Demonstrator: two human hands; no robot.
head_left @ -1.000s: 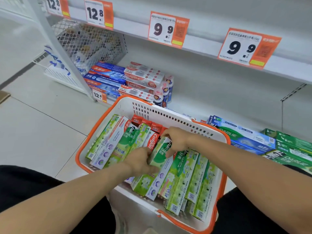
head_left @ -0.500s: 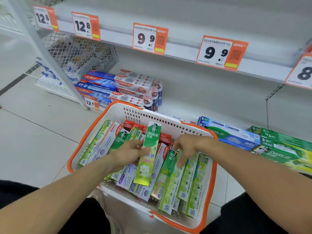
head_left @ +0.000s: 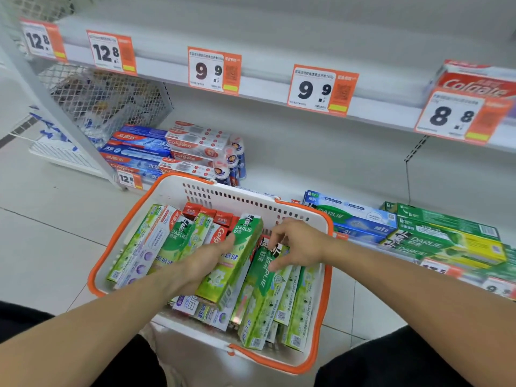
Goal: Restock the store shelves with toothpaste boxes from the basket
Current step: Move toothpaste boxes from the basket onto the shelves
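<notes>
Toothpaste boxes are being handled inside the white plastic basket with orange rim (head_left: 102,263).

A green Darlie toothpaste box (head_left: 233,258) is gripped by the left hand (head_left: 201,263) and tilted up above the other boxes. Another green box (head_left: 265,277) is touched, perhaps pinched, by the curled right hand (head_left: 298,244). Stocked boxes are seen on the white bottom shelf (head_left: 321,174) behind.

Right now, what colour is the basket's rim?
Orange, around a white basket; clearest in the head view.

The basket (head_left: 321,325) sits low in the middle, full of toothpaste boxes (head_left: 231,263). The shelves (head_left: 307,152) stand behind it, across the top of the frame.
</notes>
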